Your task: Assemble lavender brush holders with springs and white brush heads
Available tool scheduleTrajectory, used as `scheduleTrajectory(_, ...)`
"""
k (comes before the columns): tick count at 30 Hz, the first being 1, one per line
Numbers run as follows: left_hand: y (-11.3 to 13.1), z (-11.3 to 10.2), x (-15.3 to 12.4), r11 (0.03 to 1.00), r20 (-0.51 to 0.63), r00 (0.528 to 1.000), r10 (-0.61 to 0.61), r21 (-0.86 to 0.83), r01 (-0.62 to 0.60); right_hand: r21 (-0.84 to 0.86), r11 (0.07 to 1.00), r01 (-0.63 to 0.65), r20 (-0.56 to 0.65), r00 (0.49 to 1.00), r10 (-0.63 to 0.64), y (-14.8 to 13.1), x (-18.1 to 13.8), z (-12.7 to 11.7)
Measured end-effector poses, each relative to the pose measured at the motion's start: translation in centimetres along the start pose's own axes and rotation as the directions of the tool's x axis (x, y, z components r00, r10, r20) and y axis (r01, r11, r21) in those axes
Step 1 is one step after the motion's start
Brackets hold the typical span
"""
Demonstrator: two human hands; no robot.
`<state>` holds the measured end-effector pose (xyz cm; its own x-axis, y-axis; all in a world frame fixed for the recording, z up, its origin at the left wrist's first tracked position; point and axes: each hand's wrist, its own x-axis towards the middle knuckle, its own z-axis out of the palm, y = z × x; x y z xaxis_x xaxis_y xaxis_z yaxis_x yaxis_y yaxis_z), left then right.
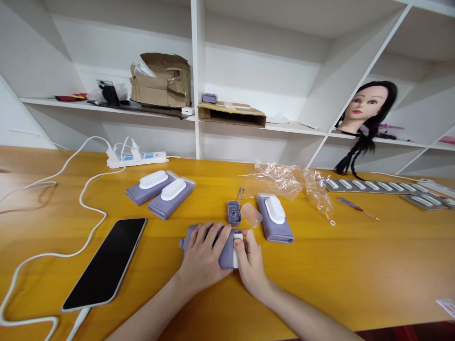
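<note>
A purple-grey plastic case (226,256) lies on the wooden table, mostly covered by my hands. My left hand (208,251) is wrapped over its top and holds it down. At its right end, my right hand (251,263) grips a white end piece (236,258), the thumb pressed on it. Just beyond the case is a small purple-grey cap (234,213) with a coil spring (240,193) at its far edge. Beside that lies a pale translucent oval piece (251,215). Further right rests another purple-grey case (274,218) with a white oval part on top.
Two similar cases (172,198) lie behind on the left. A phone (106,263) on a white cable is at left, below a power strip (140,159). Crumpled plastic film (279,179), a screwdriver (357,207) and a row of blades on a strip (373,186) lie right. Shelves hold cardboard boxes (232,113) and a mannequin head (368,106).
</note>
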<state>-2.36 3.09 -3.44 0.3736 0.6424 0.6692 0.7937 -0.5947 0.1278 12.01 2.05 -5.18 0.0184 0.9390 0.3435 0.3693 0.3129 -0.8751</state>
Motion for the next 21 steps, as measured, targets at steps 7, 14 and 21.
scheduleTrajectory(7,0.0,-0.2,0.5,0.998,-0.012,0.998,-0.057,0.017,0.057,0.029,1.0,-0.005,-0.13,0.992,0.009,-0.5,0.3,-0.1)
scheduleTrajectory(14,-0.4,-0.2,0.5,0.992,-0.031,0.992,-0.121,0.028,0.122,0.191,0.975,-0.113,-0.239,0.958,0.158,-0.7,1.2,-0.4)
scheduleTrajectory(21,-1.5,-1.5,0.8,0.989,0.121,0.982,-0.146,0.045,0.141,-0.473,0.881,0.018,-0.039,0.998,-0.042,-1.1,2.8,-3.5)
